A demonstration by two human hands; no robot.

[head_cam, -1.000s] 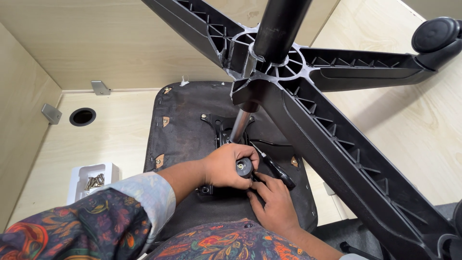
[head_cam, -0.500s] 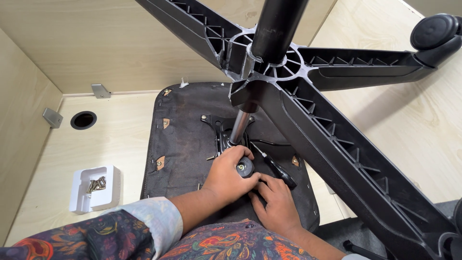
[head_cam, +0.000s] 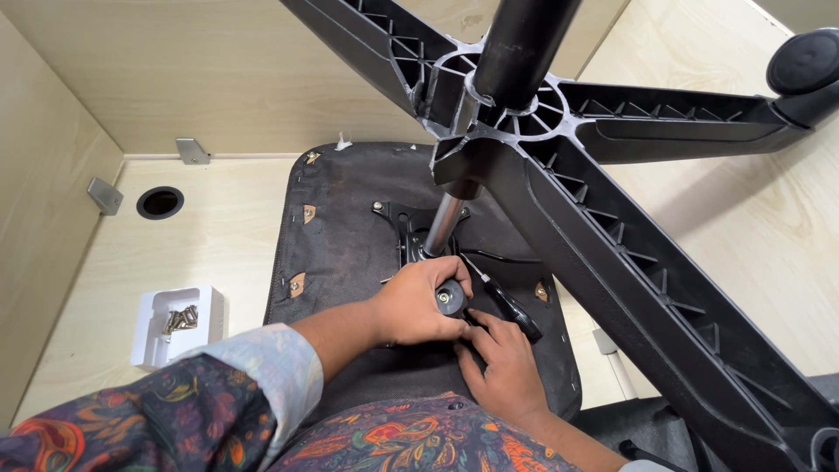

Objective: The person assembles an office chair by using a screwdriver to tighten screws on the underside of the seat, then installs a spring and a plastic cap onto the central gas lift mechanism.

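An office chair lies upside down with the black underside of its seat [head_cam: 350,227] facing up. A chrome gas cylinder [head_cam: 443,223] rises from the metal mechanism plate [head_cam: 404,229] to the black star base [head_cam: 612,210]. My left hand [head_cam: 412,308] is wrapped around a round black knob [head_cam: 449,298] at the near side of the mechanism. Just below it, my right hand [head_cam: 502,371] has curled fingers pressed against the mechanism under the knob. A black lever [head_cam: 514,308] runs beside my right thumb.
A white box of screws [head_cam: 179,323] sits to the left on the pale wooden surface [head_cam: 210,253], which has a round cable hole [head_cam: 160,202]. Two metal brackets [head_cam: 192,150] [head_cam: 105,195] join the wooden side walls. A caster [head_cam: 804,61] hangs at the upper right.
Both hands stay on the knob and mechanism. My left forearm has swung lower and more to the left, and the view has shifted slightly.
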